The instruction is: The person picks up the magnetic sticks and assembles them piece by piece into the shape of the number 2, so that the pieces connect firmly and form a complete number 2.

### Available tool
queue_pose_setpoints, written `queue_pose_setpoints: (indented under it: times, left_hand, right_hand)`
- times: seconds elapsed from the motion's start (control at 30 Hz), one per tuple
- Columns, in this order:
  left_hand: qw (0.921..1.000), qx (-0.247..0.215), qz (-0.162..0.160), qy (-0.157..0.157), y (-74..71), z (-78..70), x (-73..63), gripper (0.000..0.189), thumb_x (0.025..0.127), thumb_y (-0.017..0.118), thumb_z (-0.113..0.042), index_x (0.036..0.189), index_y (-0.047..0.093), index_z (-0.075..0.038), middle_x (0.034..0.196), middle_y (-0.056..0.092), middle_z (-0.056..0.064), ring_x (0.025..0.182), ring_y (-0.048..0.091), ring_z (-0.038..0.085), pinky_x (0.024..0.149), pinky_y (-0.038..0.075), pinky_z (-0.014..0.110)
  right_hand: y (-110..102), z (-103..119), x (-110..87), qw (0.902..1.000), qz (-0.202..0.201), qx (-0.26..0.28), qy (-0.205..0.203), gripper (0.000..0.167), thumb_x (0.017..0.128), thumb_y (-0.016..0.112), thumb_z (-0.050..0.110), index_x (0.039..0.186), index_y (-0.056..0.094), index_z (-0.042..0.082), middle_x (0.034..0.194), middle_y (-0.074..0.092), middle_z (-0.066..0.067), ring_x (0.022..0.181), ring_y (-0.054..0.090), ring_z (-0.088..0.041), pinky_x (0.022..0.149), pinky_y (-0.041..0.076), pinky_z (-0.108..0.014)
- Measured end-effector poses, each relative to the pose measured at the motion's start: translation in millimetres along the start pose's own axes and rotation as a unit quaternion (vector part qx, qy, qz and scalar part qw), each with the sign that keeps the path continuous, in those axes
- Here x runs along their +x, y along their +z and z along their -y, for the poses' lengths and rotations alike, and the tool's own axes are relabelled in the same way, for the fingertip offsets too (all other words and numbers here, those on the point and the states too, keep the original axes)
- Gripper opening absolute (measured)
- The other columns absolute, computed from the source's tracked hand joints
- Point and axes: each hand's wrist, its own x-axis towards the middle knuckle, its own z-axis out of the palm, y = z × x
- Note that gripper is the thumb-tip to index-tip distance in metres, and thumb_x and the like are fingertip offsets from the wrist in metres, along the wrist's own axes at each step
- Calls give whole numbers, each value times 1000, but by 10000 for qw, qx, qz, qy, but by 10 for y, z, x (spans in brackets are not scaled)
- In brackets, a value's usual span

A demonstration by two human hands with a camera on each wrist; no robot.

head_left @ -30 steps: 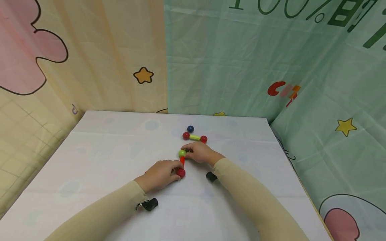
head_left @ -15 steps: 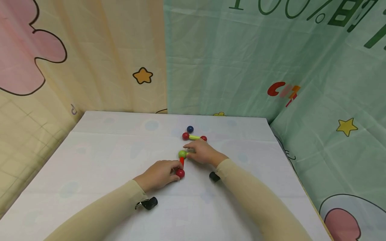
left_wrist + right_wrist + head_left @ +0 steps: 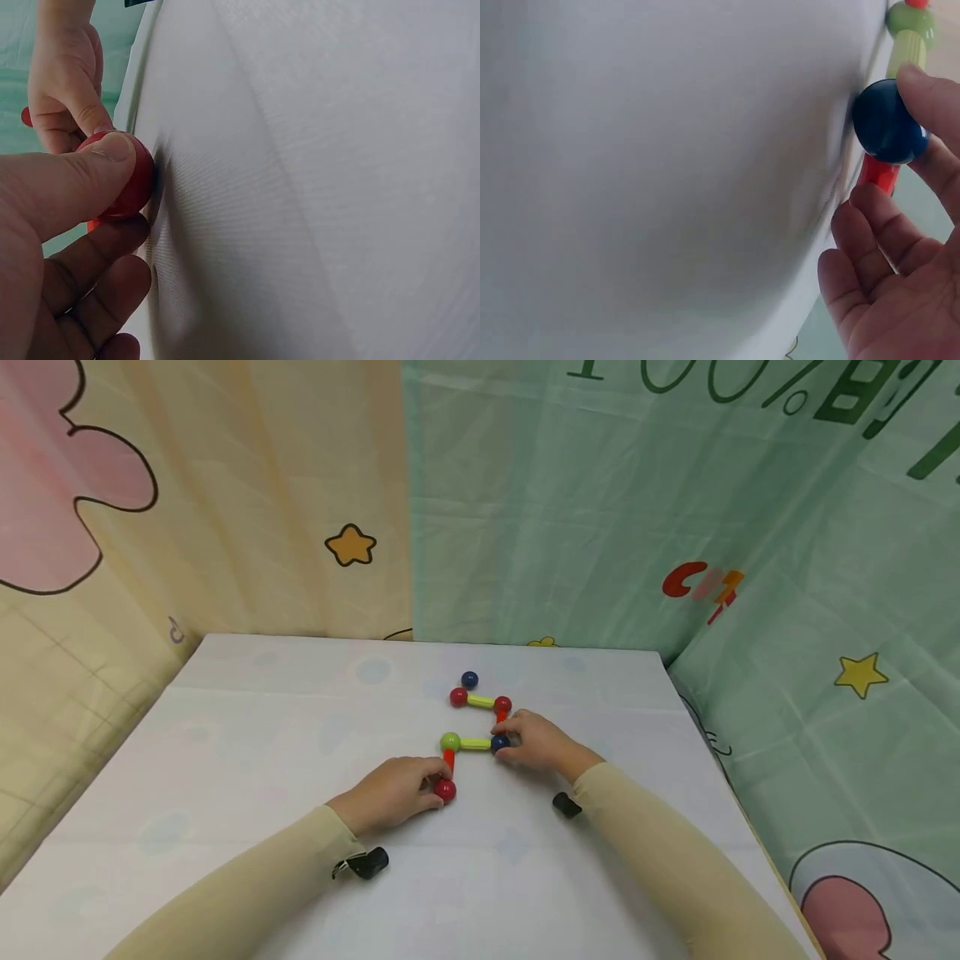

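My left hand [image 3: 393, 792] pinches a red ball [image 3: 139, 184] between thumb and fingers at the near end of a zigzag chain of balls and rods. A red rod [image 3: 448, 763] runs from it to a green ball [image 3: 450, 741], and a yellow-green rod [image 3: 475, 744] leads on to a dark blue ball [image 3: 885, 124]. My right hand [image 3: 543, 743] grips that blue ball between thumb and finger. Beyond it, a second red rod [image 3: 501, 717], partly covered by the right fingers, reaches another red ball [image 3: 502, 704].
Farther back, another yellow-green rod [image 3: 481, 701] joins that ball to a third red ball [image 3: 458, 697]. A separate-looking dark blue ball [image 3: 469, 679] lies just behind it. All rests on a white-covered table [image 3: 262, 727], with printed cloth curtains [image 3: 540, 527] behind and beside.
My right hand has shifted right from beside the green ball to the dark blue ball, uncovering the yellow-green rod between them. My left hand stays on the near red ball.
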Motion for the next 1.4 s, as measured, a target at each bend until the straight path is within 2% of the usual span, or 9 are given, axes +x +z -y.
queue_pose_setpoints:
  times: [0.07, 0.4, 0.73, 1.0, 1.27, 1.4]
  left_hand:
    - [10000, -31, 11, 5, -8, 2, 6, 36, 93, 82, -28, 125, 69, -26, 106, 69, -11, 94, 59, 11, 90, 55, 35]
    - [10000, -53, 17, -25, -12, -22, 15, 35, 93, 82, -27, 125, 69, -26, 104, 69, -11, 94, 59, 11, 91, 54, 36]
    - [9999, -104, 54, -42, -18, -5, 28, 36, 93, 82, -28, 127, 68, -27, 103, 68, -11, 92, 58, 12, 88, 53, 34]
    - [10000, -72, 22, -27, -13, 3, 34, 38, 93, 81, -29, 129, 68, -26, 103, 68, -12, 92, 58, 11, 88, 53, 34]
    - [9998, -204, -29, -59, -42, 37, -7, 42, 94, 81, -27, 132, 66, -29, 109, 72, -12, 102, 64, 9, 97, 55, 39]
    - [9995, -198, -100, -209, -97, 72, -49, 46, 93, 82, -29, 135, 66, -29, 117, 71, -12, 112, 64, 12, 104, 54, 43]
  right_hand:
    - [12, -19, -2, 10000, 1, 81, -52, 43, 95, 80, 35, 136, 71, 26, 125, 61, -3, 113, 59, -19, 108, 53, -40]
    - [9, -106, -3, 9992, -40, 230, -313, 40, 96, 79, 30, 135, 72, 26, 126, 64, -2, 113, 61, -18, 108, 53, -41]
    - [10, -145, 13, 9984, -10, 490, -277, 40, 97, 78, 29, 137, 71, 26, 141, 62, -5, 129, 59, -23, 115, 49, -45]
    - [20, -147, 29, 9980, -46, 595, -210, 43, 97, 78, 28, 139, 69, 25, 145, 63, -5, 133, 59, -24, 117, 47, -46]
    - [12, -149, 28, 9979, -3, 620, -204, 45, 97, 78, 27, 141, 68, 24, 146, 63, -5, 135, 58, -24, 118, 46, -47]
    - [6, -163, 27, 9979, 37, 601, -256, 47, 97, 78, 27, 142, 67, 24, 147, 62, -6, 136, 58, -25, 119, 45, -48]
